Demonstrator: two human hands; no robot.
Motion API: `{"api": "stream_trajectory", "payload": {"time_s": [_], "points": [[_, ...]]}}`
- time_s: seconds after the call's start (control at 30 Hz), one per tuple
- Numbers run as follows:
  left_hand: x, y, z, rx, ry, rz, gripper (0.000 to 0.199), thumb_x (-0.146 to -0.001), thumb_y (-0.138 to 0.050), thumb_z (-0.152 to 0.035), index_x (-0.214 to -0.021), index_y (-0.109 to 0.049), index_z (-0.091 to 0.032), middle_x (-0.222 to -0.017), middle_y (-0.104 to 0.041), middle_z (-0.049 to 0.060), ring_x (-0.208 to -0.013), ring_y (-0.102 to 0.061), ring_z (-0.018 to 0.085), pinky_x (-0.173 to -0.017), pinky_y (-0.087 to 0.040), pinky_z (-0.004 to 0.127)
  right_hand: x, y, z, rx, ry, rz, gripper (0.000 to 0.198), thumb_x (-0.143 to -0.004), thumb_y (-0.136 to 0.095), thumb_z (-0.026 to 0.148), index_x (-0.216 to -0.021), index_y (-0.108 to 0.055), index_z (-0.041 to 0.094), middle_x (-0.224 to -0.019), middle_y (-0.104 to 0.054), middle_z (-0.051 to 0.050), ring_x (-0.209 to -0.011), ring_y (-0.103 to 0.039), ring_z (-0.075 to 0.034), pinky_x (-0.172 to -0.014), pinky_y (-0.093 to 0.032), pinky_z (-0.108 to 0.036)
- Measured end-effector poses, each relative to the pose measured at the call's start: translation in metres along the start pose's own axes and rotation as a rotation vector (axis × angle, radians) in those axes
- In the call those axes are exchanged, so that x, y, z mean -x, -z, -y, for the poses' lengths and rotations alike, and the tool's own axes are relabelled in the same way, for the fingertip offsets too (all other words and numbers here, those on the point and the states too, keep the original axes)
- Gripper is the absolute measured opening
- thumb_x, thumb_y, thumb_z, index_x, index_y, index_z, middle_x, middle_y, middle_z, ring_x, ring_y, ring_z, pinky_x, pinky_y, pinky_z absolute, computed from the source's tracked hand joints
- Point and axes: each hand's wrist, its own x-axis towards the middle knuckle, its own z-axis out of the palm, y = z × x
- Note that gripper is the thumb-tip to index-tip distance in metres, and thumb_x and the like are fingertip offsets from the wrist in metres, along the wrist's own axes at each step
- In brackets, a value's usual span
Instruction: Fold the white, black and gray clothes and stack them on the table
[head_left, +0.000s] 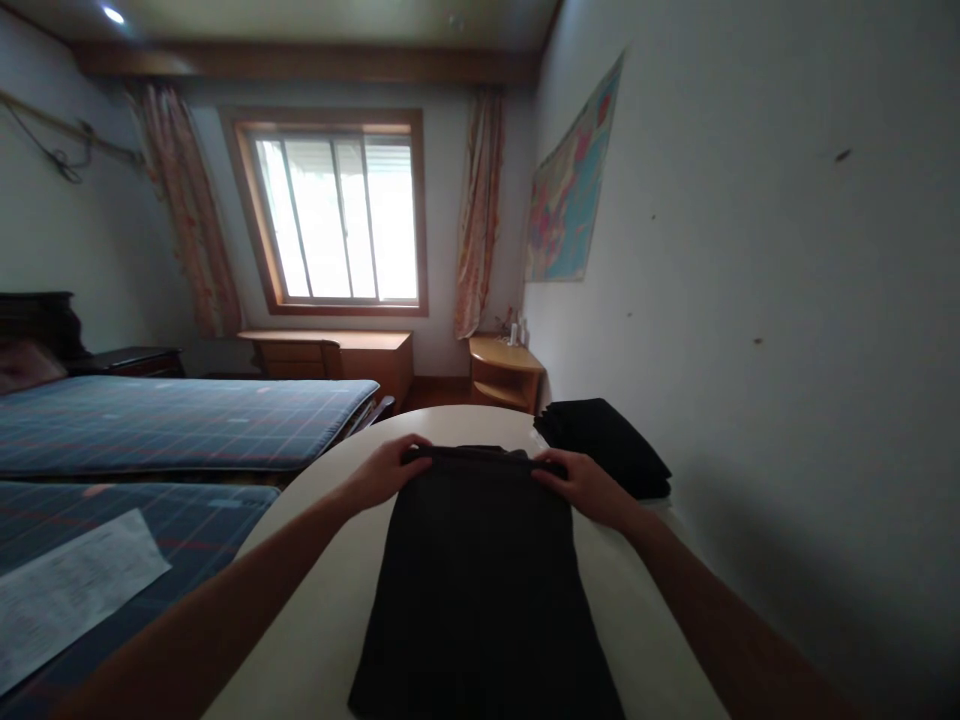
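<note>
A black garment (484, 580) lies lengthwise over the white round table (315, 580), its far edge banded like a waistband and its near end running out of view. At that edge's left corner, my left hand (390, 468) is closed, thumb and fingers pinching the cloth. My right hand (574, 476) grips the right corner the same way. Between the hands the edge is stretched nearly straight, with a small fold of dark cloth showing just beyond it. Whether the garment is trousers or a skirt, I cannot tell. Folded black cloth (604, 445) is stacked beyond my right hand, against the wall.
Two beds with blue plaid mattresses (187, 420) stand to the left; a printed paper sheet (82, 590) lies on the nearer one. A wooden desk (367, 350) sits below the window, and a corner shelf (506, 360) stands behind the table. The white wall (787, 420) bounds the right side.
</note>
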Motion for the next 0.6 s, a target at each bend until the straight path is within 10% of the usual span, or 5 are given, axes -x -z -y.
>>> {"api": "stream_trajectory", "payload": {"time_s": [0.13,0.37,0.5,0.6], "points": [[-0.028,-0.025,0.036,-0.153,0.144,-0.194,0.044,-0.088,-0.055,-0.032,-0.129,-0.056,-0.015,-0.108,-0.071,0.011,-0.100,-0.067,0.024,-0.088,-0.050,0.034,-0.030,-0.033,-0.025,0.175,-0.016,-0.193,0.035,-0.092,-0.054,0.029,-0.123,-0.064,0.018,-0.122,-0.066,-0.011,-0.113,-0.059,-0.025,-0.100,-0.042,-0.037],[0.008,-0.063,0.084,-0.298,0.073,-0.226,0.064,-0.086,-0.058,-0.036,-0.143,-0.044,-0.010,-0.147,-0.047,0.020,-0.138,-0.043,0.031,-0.115,-0.032,0.043,-0.001,-0.087,-0.035,0.247,-0.047,0.012,0.038,-0.093,-0.056,0.038,-0.125,-0.065,0.021,-0.139,-0.055,-0.012,-0.131,-0.047,-0.027,-0.112,-0.033,-0.043],[0.029,-0.058,0.085,-0.152,0.144,-0.180,0.068,-0.088,-0.056,-0.042,-0.148,-0.037,-0.015,-0.143,-0.052,0.018,-0.124,-0.057,0.030,-0.103,-0.045,0.041,0.037,-0.077,0.002,0.196,0.101,0.106,0.038,-0.089,-0.061,0.048,-0.119,-0.067,0.026,-0.139,-0.055,-0.009,-0.136,-0.040,-0.030,-0.117,-0.022,-0.051],[0.037,-0.057,0.085,0.026,0.252,-0.102,0.083,-0.084,-0.064,-0.036,-0.154,-0.023,-0.016,-0.131,-0.061,0.017,-0.103,-0.068,0.027,-0.087,-0.054,0.037,0.066,-0.075,0.034,0.073,0.280,0.324,0.061,-0.076,-0.074,0.055,-0.129,-0.060,0.029,-0.139,-0.054,-0.007,-0.128,-0.048,-0.028,-0.109,-0.038,-0.042]]}}
